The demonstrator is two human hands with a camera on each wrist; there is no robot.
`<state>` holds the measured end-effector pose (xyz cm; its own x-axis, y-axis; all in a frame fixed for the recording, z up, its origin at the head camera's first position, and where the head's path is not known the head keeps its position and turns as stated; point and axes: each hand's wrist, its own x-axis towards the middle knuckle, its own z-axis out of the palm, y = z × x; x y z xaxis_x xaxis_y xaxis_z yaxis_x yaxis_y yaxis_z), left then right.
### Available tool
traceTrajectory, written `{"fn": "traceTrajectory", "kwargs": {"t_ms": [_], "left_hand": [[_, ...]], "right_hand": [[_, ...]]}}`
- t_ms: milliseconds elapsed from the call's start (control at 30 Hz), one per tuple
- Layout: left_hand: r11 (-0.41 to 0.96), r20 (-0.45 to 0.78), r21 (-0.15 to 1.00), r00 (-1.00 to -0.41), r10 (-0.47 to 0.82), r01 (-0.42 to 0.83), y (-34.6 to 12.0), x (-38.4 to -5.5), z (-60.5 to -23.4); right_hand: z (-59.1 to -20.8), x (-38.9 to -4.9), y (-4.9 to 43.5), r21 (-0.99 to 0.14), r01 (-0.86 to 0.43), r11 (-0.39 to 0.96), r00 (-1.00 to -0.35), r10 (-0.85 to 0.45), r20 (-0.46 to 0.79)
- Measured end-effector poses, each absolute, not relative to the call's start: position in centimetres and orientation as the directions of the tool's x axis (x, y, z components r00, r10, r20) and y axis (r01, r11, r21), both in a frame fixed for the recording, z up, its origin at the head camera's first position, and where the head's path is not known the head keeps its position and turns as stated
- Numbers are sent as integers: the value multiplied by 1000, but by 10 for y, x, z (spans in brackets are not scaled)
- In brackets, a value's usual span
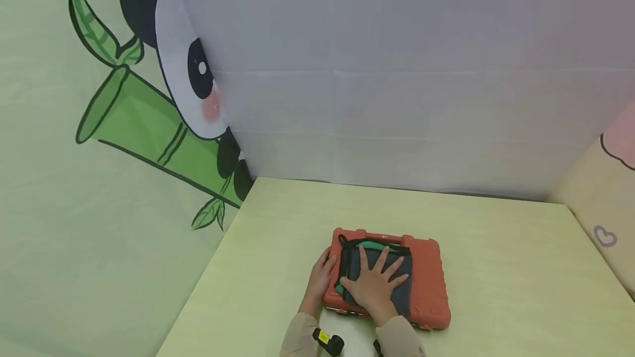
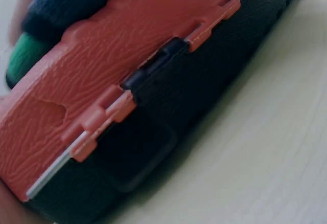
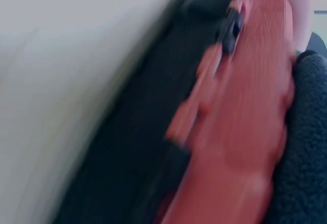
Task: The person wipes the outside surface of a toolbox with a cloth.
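1. Two pale sleeves (image 1: 403, 340) come up from six o'clock.
2. Right hand (image 1: 377, 290) lies flat, fingers spread wide, on a folded, fuzzy dark gray cloth (image 1: 404, 299). The cloth is right under it, so this hand is nearer than the other.
3. Left hand (image 1: 319, 280) is at the cloth's nine o'clock, touching the case's edge. I cannot tell if it grips.
4. Red plastic carry case (image 1: 430, 285) sits under the cloth. Its long way runs about nine to three o'clock, with its handle (image 1: 384, 237) at twelve.
5. Left wrist view shows the case's black bottom half (image 2: 204, 86), which the head view hides.
6. Pale yellow table (image 1: 506, 263) holds it all. Beyond, a painted panda (image 1: 173, 70) looks out between ten and eleven o'clock.
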<state>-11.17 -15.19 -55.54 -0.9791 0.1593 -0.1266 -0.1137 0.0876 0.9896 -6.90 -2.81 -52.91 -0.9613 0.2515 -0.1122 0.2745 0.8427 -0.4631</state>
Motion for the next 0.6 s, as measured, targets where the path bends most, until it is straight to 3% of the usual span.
{"fn": "traceTrajectory", "kwargs": {"t_ms": [233,600], "left_hand": [[87,-161,985,-981,112,-152,-139,-129,-582],[95,-138,987,-988,75,-130,-123,-118,-549]], "right_hand": [[-530,-72,26,-469,256,846,-967,216,-137],[-535,-72,112,-456,267,849,-962,210,-173]]}}
